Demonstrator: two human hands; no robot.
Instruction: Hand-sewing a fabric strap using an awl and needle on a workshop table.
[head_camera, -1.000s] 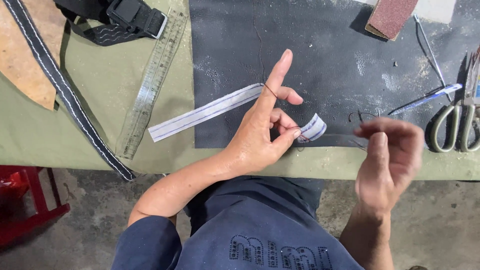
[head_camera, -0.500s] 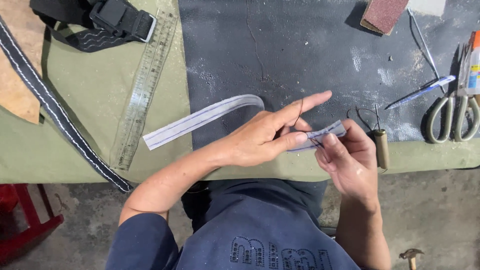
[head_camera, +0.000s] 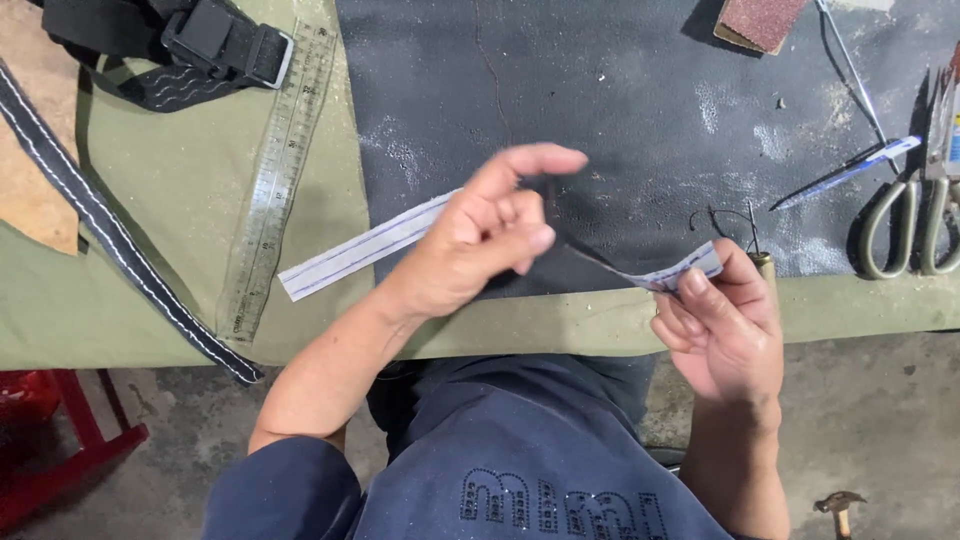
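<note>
One pale strip (head_camera: 350, 255) with purple lines along it lies across the edge of the one dark mat (head_camera: 620, 110) and the green table cover (head_camera: 120, 320), twisted dark side up in the middle. The left hand (head_camera: 480, 235) pins it near the centre with curled fingers, forefinger stretched out. The right hand (head_camera: 725, 325) pinches its near end between thumb and fingers at the table's front edge. Around them: one clear ruler (head_camera: 275, 180), one black stitched strap (head_camera: 110, 235), one pair of scissors (head_camera: 905, 215), one sanding block (head_camera: 762, 22).
</note>
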